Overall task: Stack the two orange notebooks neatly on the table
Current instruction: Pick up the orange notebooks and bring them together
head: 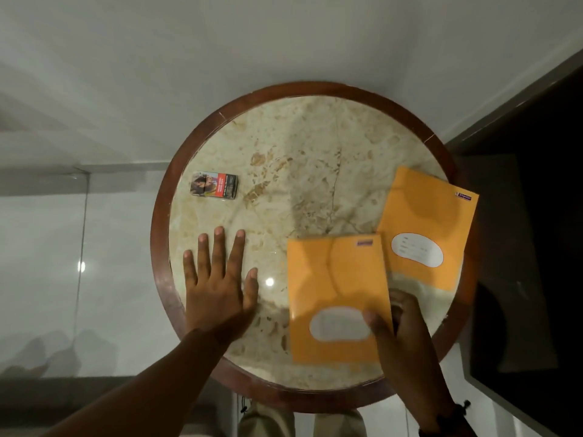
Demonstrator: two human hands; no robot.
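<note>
Head view: looks straight down on a small round worktop, with two bare forearms reaching in from the bottom edge.
Worktop: round, with a cream, brown-veined marble top inside a dark reddish wooden rim; a small bright glint of light sits on the marble near its front.
Left hand: flat on the marble at the front left of the worktop, palm down, fingers spread wide, holding nothing.
Right hand: at the front right of the worktop, its grip pinched on the near notebook, thumb on the cover beside the white label, fingers curled past the right edge.
Near notebook: orange, blurred, over the front right of the worktop, with a white oval label towards the front.
Far notebook: orange, lying at the right side of the worktop, tilted, its far corner out over the wooden rim; the near notebook's top right corner overlaps or touches its left edge.
Cigarette pack: lying flat at the left of the worktop, well apart from both notebooks.
Room: pale glossy floor around the worktop; a dark panel to the right of it.
</note>
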